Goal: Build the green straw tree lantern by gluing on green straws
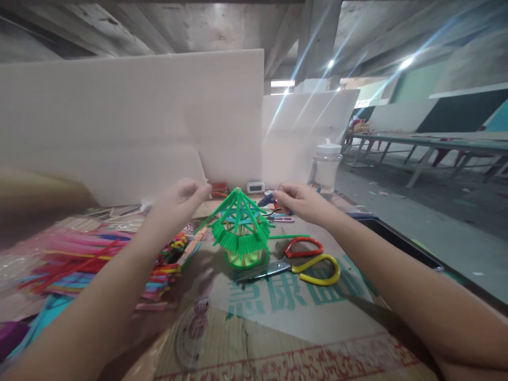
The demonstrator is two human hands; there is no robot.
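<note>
A small green pavilion-like model [240, 227] of fuzzy strips and thin sticks stands upright on the printed sheet. My left hand [186, 193] is raised to its upper left, the fingers pinched together; any held item is too small to tell. On the upper right my right hand [296, 200] is also closed, beside a blue tool [267, 200]; what it pinches is unclear. Neither hand touches the model. Scissors [288, 263] with one red and one yellow handle lie just in front of it. Behind them rests a green strip [291, 236].
Colourful fuzzy strips [87, 256] are heaped on the left. A lidded clear jar [326, 166] and a small white display device [255, 187] stand at the back, before white boards [130, 116]. A black tray [391, 238] lies right, partly behind my right forearm.
</note>
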